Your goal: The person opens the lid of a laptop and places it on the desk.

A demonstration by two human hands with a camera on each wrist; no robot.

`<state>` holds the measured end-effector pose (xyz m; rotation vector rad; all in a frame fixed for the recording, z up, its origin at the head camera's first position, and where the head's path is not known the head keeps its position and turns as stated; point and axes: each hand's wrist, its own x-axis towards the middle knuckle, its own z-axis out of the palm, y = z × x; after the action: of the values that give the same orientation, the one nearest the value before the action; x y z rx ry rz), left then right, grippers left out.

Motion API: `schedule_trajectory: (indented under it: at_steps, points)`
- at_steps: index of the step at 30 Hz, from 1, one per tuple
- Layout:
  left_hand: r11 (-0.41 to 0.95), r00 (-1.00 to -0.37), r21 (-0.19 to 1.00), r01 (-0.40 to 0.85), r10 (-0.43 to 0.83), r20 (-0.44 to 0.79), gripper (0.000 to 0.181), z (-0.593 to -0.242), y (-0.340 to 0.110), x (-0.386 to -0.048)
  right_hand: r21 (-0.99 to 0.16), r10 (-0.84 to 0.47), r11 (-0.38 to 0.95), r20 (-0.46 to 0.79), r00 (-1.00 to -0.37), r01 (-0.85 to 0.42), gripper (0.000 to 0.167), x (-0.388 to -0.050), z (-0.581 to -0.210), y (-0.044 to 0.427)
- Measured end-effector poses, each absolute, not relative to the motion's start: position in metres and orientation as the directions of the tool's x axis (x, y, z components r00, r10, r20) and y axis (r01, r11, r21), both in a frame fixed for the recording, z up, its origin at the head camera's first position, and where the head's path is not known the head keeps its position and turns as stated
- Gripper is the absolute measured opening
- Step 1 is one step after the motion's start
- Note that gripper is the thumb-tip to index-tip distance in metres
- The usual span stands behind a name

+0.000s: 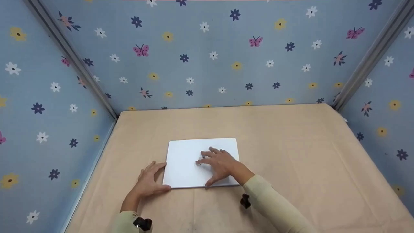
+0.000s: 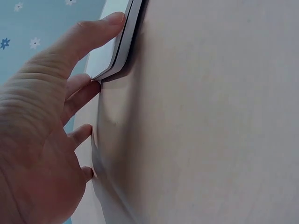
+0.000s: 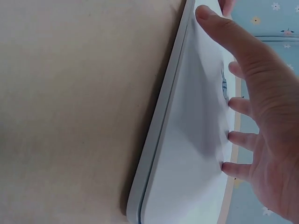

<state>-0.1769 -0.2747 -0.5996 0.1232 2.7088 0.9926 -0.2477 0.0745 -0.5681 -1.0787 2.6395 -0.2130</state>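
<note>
- Left hand (image 1: 148, 181) is at the near left corner of a closed white laptop (image 1: 184, 165), its fingers loosely spread; the thumb touches the near edge close to the corner and the index finger meets the left side, while the outer fingertips rest off it.
- Right hand (image 1: 221, 164) is spread wide over the right half of the lid, fingertips touching the top and the thumb at the near edge.
- One dark mark (image 3: 224, 85) shows on the lid near the middle, partly covered by the right hand's fingers; it is too small and hidden to read, so I cannot tell the brand.
- One laptop, lying flat on the one surface (image 1: 291, 145), between the left hand at its side and the right hand on top; a thin seam runs along its edge.
- Two forearms reach in from the near side, in two pale sleeves (image 1: 275, 204).
- Two small black devices (image 1: 245, 201) show, one at each wrist.
- Beige cloth covers the surface, with soft creases in it.
- Three walls (image 1: 207, 38) stand around, blue with printed flowers and butterflies.
- Two grey metal posts (image 1: 372, 58) mark the far corners, one on each side.
</note>
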Motion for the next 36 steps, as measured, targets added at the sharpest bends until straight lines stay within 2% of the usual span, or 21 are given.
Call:
schedule_trajectory:
  at_steps: [5, 14, 36]
  points:
    - [0.756, -0.966, 0.655, -0.004, 0.165, -0.197, 0.109, -0.6005, -0.2746, -0.1755, -0.227, -0.692, 0.722, -0.232, -0.684, -0.653, 0.107, -0.2436, -0.5684, 0.0715]
    - [0.754, -0.968, 0.656, -0.01, 0.157, -0.194, 0.11, -0.6023, -0.2746, -0.1733, -0.209, -0.683, 0.73, -0.258, -0.684, -0.65, 0.102, -0.2394, -0.5679, 0.0665]
    - [0.754, -0.961, 0.657, -0.003, 0.18, -0.211, 0.117, -0.6011, -0.279, -0.1734, -0.282, -0.692, 0.722, -0.28, -0.665, -0.632, 0.099, -0.2449, -0.5626, 0.0661]
